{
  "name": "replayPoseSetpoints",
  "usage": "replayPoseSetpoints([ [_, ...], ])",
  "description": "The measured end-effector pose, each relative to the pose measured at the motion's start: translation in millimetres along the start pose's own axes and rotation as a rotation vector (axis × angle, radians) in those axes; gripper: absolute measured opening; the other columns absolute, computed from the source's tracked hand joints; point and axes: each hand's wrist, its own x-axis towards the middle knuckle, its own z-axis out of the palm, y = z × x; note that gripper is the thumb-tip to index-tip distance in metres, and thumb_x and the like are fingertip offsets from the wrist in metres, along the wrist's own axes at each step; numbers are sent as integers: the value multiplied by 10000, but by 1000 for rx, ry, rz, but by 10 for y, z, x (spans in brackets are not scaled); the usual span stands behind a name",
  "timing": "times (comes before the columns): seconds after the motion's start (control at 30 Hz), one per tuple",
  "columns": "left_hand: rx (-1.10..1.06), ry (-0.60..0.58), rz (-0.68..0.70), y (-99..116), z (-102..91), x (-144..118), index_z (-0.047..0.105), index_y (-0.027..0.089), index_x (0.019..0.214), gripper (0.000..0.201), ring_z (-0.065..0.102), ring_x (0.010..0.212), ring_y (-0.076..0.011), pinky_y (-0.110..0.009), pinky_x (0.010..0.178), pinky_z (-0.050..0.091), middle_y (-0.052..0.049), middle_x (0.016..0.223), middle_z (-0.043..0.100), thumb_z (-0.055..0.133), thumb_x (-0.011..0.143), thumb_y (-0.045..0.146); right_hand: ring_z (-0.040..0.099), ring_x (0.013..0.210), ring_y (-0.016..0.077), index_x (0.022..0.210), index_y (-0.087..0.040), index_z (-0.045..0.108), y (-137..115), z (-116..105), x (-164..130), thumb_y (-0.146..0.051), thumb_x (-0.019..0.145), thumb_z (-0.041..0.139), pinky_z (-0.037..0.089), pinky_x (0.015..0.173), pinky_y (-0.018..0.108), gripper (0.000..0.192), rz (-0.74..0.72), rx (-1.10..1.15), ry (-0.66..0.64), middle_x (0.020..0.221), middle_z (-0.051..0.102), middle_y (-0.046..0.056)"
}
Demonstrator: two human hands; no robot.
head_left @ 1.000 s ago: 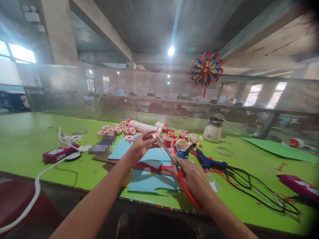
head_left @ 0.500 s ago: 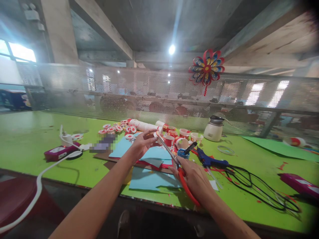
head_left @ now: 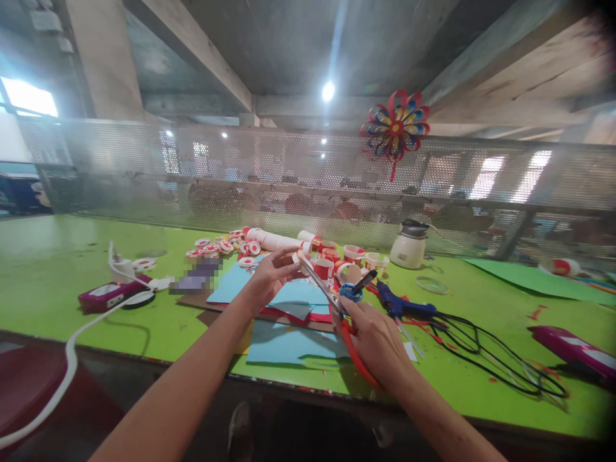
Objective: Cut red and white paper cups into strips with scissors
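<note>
Head view: the right hand [head_left: 378, 330] is wrapped round the red-handled scissors [head_left: 333, 299] above the desk [head_left: 158, 340], their long axis slanting away and leftward — tips right at the small whitish piece [head_left: 296, 257] the left hand [head_left: 270, 277] pinches, bite unclear. Paper cups [head_left: 323, 269] sit beyond. Against the earlier frame, both hands keep nearly the same pose — only the view has shifted.

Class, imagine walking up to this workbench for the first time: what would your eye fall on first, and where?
Probably the big red, blue and yellow paper flower, high right of centre before the mesh screen. Next come the red-handled scissors in the right hand, slanting toward the left hand. Beyond, red-and-white cups cluster on the bright green table.
</note>
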Motion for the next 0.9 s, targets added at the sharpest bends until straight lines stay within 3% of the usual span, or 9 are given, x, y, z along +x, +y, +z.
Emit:
replayPoseSetpoints([
  [0.5,-11,11,-5,-21,-2,3,619,169,1030,360,645,890,-214,-404,822,491,-88,951,691,723,688,137,633,959,259,1211,-190,586,5,5,-19,-172,827,496,477,815,344,395,5,52,-18,1043,694,118],
  [0.9,2,20,-9,-34,-2,6,622,149,1028,369,655,861,-220,-413,813,498,-99,968,693,733,677,147,658,814,231,1158,-231,618,7,5,-11,-143,783,507,457,689,276,401,1,66,5,914,731,77],
])
